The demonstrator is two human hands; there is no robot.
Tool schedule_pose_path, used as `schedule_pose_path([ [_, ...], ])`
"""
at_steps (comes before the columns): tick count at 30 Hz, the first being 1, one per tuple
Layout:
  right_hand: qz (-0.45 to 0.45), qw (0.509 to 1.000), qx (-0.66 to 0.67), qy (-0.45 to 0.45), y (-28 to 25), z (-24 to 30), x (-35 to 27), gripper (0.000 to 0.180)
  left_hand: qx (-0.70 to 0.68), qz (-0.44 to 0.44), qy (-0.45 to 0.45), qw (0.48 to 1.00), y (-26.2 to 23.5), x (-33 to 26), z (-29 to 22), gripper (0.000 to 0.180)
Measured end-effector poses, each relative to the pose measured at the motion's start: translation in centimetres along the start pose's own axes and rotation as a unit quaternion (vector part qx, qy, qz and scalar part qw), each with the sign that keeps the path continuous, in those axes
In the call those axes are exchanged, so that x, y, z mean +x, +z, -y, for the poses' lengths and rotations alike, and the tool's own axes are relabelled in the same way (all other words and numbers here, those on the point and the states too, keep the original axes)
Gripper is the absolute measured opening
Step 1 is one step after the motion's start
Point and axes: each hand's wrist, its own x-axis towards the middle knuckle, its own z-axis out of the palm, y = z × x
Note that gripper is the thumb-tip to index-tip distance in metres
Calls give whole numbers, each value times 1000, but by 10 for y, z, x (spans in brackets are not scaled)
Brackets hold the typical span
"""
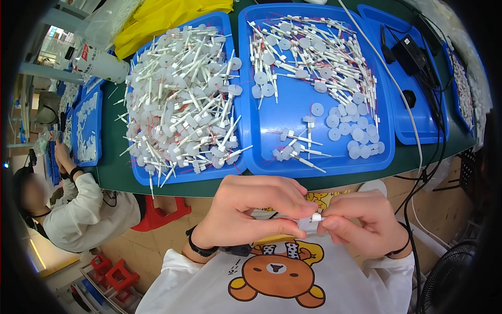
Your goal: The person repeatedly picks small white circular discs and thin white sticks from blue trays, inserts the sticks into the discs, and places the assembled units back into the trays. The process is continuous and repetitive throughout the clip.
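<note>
Close in front of my chest, my left hand (256,206) and my right hand (363,220) meet over a small white plastic part with a translucent disc (308,224). Thumb and index finger of my left hand pinch one side of it. On the other side, my right thumb and fingertips grip its white end. The fingers partly hide the part. Beyond my hands, the right blue tray (298,141) holds similar thin white sticks with discs and red wires, a small cluster of them (300,146) and a group of loose translucent discs (355,128).
A left blue tray (234,39) is heaped with white stick parts (180,99), some jutting over its edge. A third tray (418,125) holds a black adapter (410,55) and cables. Another person (83,209) works at far left. A red stool (164,214) and a black fan (455,277) stand below.
</note>
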Motion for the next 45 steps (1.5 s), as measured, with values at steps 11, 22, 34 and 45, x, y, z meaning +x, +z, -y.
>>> schedule_pose_path([
  [11,-152,933,-323,-45,4,-28,12,9,409,-30,70,909,1,18,6,26],
  [22,-209,843,-494,-42,-48,-23,41,16,595,-54,44,800,-2,24,-4,31],
  [34,-148,964,-222,18,-28,0,58,19,384,-114,25,916,17,36,10,28],
  [45,-184,818,-538,-85,-71,-9,87,11,358,-160,-1,920,6,24,4,26],
])
